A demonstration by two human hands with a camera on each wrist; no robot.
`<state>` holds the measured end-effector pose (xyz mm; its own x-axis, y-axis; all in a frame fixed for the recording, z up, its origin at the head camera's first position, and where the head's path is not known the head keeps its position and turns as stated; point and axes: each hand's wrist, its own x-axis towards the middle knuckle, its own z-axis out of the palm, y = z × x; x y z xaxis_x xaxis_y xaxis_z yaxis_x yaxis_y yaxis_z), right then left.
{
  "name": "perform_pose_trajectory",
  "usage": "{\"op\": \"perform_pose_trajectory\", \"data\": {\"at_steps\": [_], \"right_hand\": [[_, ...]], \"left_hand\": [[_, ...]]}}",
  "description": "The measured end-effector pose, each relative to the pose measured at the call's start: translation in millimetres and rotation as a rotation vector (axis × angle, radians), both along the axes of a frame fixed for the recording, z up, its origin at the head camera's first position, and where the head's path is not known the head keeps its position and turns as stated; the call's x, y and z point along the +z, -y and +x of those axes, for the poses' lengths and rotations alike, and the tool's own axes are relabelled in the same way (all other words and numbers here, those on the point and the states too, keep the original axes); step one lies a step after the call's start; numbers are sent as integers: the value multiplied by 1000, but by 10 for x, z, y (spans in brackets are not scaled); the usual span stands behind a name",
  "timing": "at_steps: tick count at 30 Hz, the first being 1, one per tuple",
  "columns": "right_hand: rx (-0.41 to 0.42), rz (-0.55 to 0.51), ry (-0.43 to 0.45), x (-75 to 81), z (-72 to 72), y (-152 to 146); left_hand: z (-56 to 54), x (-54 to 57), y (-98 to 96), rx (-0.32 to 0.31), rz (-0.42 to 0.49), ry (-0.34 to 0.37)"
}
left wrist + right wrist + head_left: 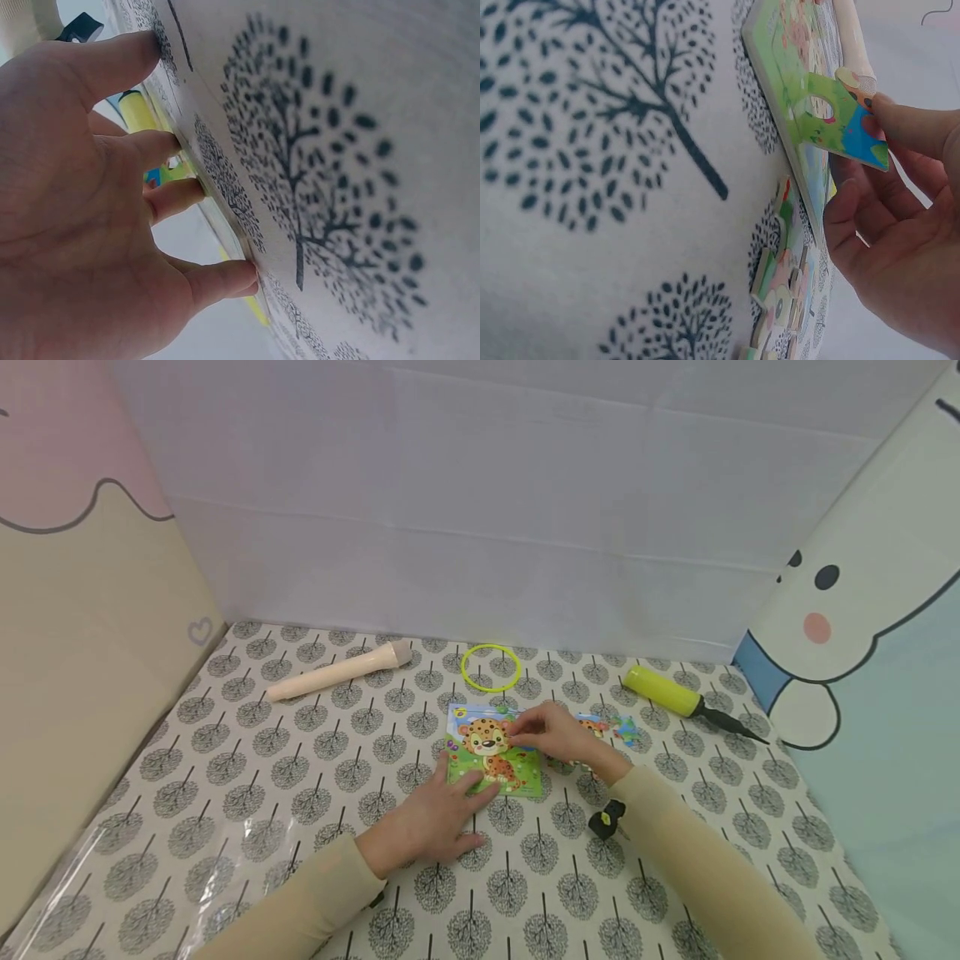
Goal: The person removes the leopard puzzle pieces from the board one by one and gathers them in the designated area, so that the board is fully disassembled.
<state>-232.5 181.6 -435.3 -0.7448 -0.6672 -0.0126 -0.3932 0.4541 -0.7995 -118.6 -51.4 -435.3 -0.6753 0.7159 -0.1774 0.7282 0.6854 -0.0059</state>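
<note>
A puzzle board [468,742] with a spotted leopard cub on a green and blue scene lies on the patterned tablecloth. My left hand [437,817] rests at the board's lower left, fingers spread, some fingertips on its edge. In the left wrist view, the fingertips [232,276] touch the board's side and the cloth. Over the board's right side, my right hand [558,733] pinches a puzzle piece [849,127] between thumb and fingers. That piece is green and blue, and it stands tilted above the board. Loose puzzle pieces [626,731] lie right of the board, partly hidden by the right hand.
Behind the board lies a yellow-green ring [466,670]. A pale microphone-shaped stick [337,674] is at the back left. A yellow-green hand pump [663,691] with a black nozzle lies at the back right. Cloth-covered walls [480,527] enclose the table's back and sides.
</note>
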Motion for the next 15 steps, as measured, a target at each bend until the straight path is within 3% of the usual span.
{"op": "perform_pose_trajectory", "data": {"at_steps": [15], "right_hand": [[-23,65,41,5,0,18]], "left_hand": [[3,0,-6,-5,-2,-14]]}}
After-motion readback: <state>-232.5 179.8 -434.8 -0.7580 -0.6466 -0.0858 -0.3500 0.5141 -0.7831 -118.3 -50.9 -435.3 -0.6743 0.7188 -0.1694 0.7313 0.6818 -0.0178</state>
